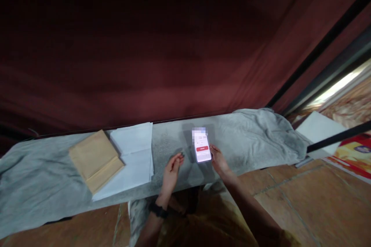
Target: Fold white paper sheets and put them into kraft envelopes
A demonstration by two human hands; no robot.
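Two hands (173,169) show, the right (219,161) holding one phone (203,153).

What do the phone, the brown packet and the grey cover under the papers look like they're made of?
Phone: probably smooth glass in front, judging by the lit screen; its back is hidden.
Brown packet: likely matte kraft paper, given its plain tan surface and straight crease.
Grey cover: seems soft fabric, perhaps plush, since it wrinkles and drapes.

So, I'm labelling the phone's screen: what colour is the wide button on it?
The wide button on the phone is red, as the head view shows.
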